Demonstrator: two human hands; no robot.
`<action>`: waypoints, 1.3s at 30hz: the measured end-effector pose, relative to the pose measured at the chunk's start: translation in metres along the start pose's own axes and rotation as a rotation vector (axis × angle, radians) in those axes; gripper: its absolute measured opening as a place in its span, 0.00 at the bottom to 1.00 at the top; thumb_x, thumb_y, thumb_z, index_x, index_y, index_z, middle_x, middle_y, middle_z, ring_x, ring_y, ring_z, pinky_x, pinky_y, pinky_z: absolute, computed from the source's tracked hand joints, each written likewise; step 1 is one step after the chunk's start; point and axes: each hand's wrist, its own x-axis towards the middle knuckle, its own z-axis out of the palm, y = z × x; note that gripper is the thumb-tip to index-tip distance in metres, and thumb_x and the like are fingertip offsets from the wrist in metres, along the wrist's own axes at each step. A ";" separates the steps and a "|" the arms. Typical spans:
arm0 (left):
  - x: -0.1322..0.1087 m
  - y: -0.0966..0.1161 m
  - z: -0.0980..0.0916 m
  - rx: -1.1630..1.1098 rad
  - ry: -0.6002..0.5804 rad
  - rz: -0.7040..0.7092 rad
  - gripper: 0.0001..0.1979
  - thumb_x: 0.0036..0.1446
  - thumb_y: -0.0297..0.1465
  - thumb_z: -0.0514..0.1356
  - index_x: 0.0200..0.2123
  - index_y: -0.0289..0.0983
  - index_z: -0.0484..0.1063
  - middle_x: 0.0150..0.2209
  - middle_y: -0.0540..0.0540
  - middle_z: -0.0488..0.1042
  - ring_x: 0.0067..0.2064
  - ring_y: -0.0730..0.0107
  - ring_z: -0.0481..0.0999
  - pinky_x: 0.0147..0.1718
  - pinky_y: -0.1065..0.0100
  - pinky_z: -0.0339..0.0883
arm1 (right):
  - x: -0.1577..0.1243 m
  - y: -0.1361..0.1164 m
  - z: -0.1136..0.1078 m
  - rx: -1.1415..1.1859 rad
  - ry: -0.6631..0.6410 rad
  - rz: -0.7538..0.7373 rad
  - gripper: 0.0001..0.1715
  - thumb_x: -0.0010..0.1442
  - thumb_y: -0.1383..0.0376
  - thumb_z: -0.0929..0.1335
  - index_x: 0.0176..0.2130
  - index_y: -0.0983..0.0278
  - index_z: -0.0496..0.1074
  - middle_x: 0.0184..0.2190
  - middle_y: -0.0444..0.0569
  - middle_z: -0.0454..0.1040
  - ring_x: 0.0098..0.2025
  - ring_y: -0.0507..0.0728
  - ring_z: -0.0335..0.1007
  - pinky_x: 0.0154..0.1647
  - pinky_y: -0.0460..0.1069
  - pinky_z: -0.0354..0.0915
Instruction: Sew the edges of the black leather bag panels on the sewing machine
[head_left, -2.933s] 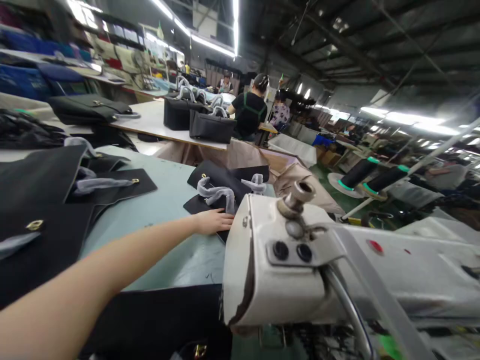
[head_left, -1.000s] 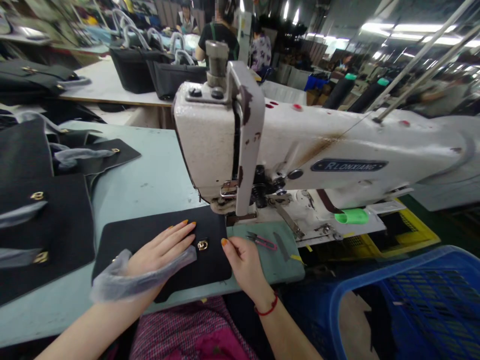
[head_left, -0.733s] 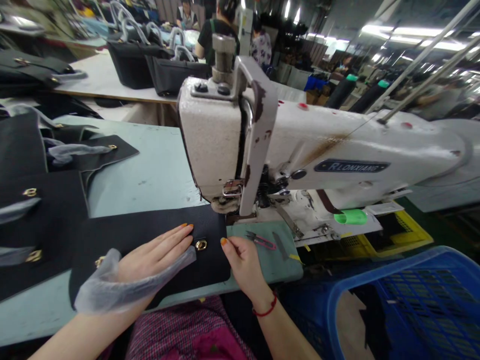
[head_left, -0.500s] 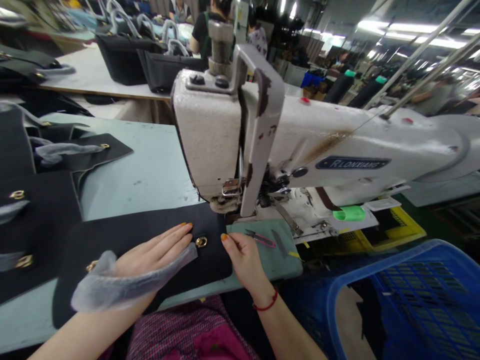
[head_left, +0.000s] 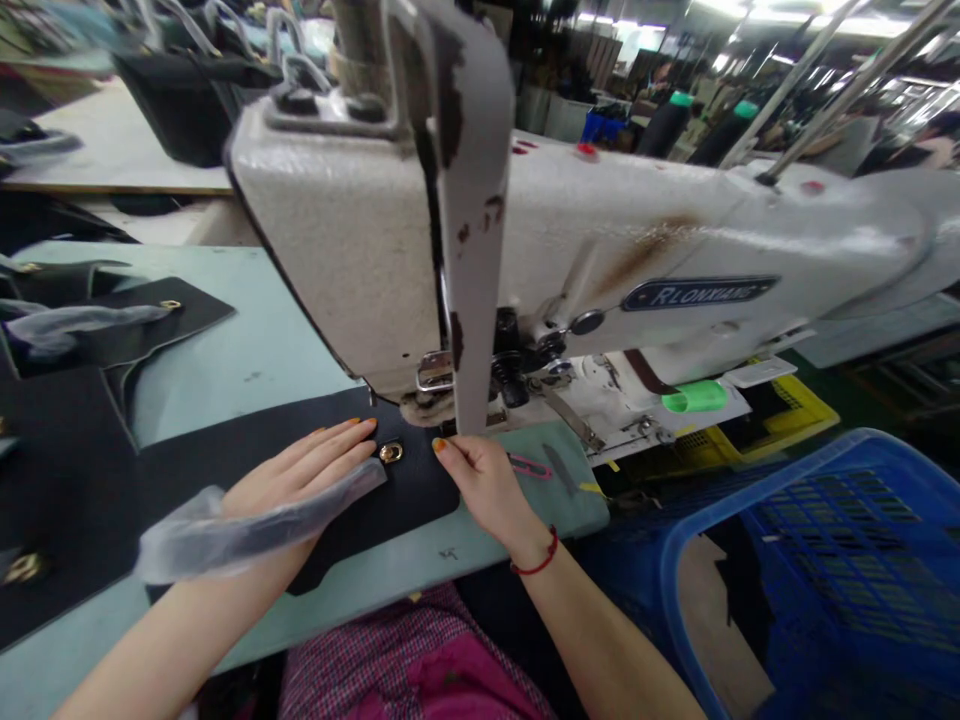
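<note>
A black leather-like bag panel (head_left: 409,490) lies on the sewing machine's bed, its far edge close to the presser foot. My left hand (head_left: 300,470) rests flat on the panel, fingers stretched out and passed under a plastic-wrapped handle (head_left: 247,535). Just beyond those fingertips is a gold-coloured fitting (head_left: 391,452) on the panel. At the panel's right edge, my right hand (head_left: 487,490) is closed, thumb on top and fingers bent. Above both hands looms the white sewing machine (head_left: 337,220), whose needle is hidden from me.
Pink-handled thread snips (head_left: 529,466) lie right of my right hand. More black panels (head_left: 60,450) with handles cover the left of the table (head_left: 217,350). A blue plastic basket (head_left: 667,600) stands at lower right. Black bags (head_left: 176,110) sit on a table behind.
Both hands and the panel have shifted slightly away from me, toward the presser foot. The view has come closer to the machine head.
</note>
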 end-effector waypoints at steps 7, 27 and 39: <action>0.000 0.002 0.007 0.018 0.026 -0.009 0.17 0.69 0.33 0.49 0.54 0.35 0.71 0.62 0.39 0.70 0.62 0.58 0.71 0.60 0.58 0.67 | -0.039 0.003 0.003 0.014 -0.090 0.148 0.21 0.70 0.54 0.63 0.29 0.64 0.68 0.23 0.43 0.73 0.24 0.50 0.70 0.24 0.43 0.57; 0.022 0.008 -0.024 -0.023 -0.147 -0.173 0.24 0.65 0.36 0.46 0.56 0.29 0.71 0.57 0.33 0.74 0.57 0.45 0.75 0.59 0.49 0.67 | -0.029 0.000 -0.013 0.505 -0.374 0.354 0.30 0.58 0.44 0.71 0.30 0.70 0.76 0.34 0.54 0.81 0.28 0.50 0.76 0.21 0.39 0.64; 0.020 0.000 -0.023 0.099 -0.115 -0.025 0.21 0.68 0.37 0.46 0.52 0.33 0.72 0.59 0.36 0.73 0.55 0.53 0.77 0.55 0.57 0.70 | -0.035 0.011 0.001 0.449 -0.261 0.259 0.31 0.59 0.43 0.69 0.28 0.69 0.76 0.28 0.51 0.80 0.26 0.50 0.74 0.26 0.43 0.67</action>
